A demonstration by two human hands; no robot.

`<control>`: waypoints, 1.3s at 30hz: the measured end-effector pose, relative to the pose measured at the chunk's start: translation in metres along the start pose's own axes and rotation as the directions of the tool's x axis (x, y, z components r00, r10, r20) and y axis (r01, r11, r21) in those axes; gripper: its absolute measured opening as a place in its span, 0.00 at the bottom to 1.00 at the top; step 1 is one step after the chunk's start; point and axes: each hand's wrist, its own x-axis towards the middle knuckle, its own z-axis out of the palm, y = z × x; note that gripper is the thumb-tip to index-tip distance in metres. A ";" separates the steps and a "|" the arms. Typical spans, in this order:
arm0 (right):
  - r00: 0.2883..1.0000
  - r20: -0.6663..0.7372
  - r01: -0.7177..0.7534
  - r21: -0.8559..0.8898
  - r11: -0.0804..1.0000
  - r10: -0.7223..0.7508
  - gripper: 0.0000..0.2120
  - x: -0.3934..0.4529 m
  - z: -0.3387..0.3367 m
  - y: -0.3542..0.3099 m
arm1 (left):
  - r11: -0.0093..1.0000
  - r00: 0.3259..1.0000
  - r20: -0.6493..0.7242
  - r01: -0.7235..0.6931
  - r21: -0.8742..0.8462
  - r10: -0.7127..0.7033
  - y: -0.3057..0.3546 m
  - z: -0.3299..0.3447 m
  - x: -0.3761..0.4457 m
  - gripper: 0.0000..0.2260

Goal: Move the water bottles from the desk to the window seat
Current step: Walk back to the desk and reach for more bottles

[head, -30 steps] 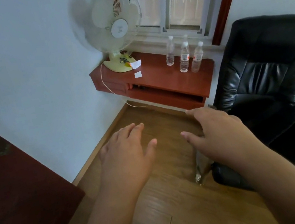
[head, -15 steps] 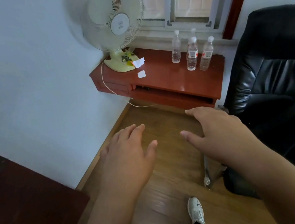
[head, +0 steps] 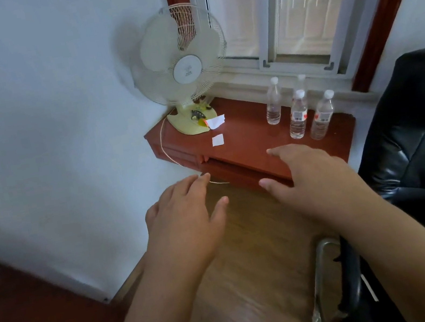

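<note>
Four clear water bottles on the red-brown window seat (head: 244, 138), under the window (head: 289, 5): front-right bottle (head: 321, 116) and front-left bottle (head: 297, 114) with red-and-white labels, rear-left bottle (head: 272, 102) behind them toward the window, rear bottle (head: 301, 81) partly hidden behind the front-left one. All upright, close together, at the seat's right end. Cream table fan (head: 183, 72) on the seat's left end; two white paper scraps (head: 217, 140) between fan and bottles. Left hand (head: 185, 222) and right hand (head: 310, 177) held out in front of the seat, fingers straight and spread, holding nothing, touching nothing. Black leather chair (head: 420, 152) to the right of the seat
</note>
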 end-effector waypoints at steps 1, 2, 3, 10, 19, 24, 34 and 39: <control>1.000 0.002 -0.004 -0.004 1.000 0.004 0.34 0.005 -0.003 0.005 | 1.000 1.000 0.011 -0.001 0.002 0.001 0.005 0.003 0.005 0.27; 1.000 0.002 -0.008 -0.007 1.000 0.008 0.34 0.009 -0.005 0.011 | 1.000 1.000 0.020 -0.003 0.003 0.003 0.011 0.006 0.011 0.27; 1.000 -0.002 -0.009 -0.011 1.000 0.009 0.34 0.014 -0.007 0.016 | 1.000 1.000 0.025 -0.007 0.004 0.006 0.016 0.007 0.017 0.27; 0.995 -0.045 -0.090 0.008 0.996 0.090 0.33 0.050 -0.015 0.051 | 0.995 0.995 0.030 -0.099 -0.015 0.099 0.050 0.015 0.073 0.27; 0.966 -0.076 -0.248 -0.003 0.969 0.247 0.33 0.107 -0.022 0.072 | 0.961 0.960 0.054 -0.272 -0.043 0.274 0.063 0.027 0.169 0.27; 0.932 -0.136 -0.341 -0.024 0.940 0.335 0.29 0.154 -0.026 0.064 | 0.936 0.936 0.010 -0.351 -0.037 0.351 0.063 0.026 0.236 0.26; 0.882 -0.121 -0.461 -0.015 0.887 0.456 0.29 0.236 0.002 0.043 | 0.905 0.898 0.113 -0.421 -0.057 0.425 0.038 0.046 0.337 0.27; 0.859 -0.079 -0.507 -0.004 0.862 0.505 0.32 0.255 0.013 0.044 | 0.895 0.881 0.155 -0.441 -0.072 0.447 0.030 0.058 0.365 0.27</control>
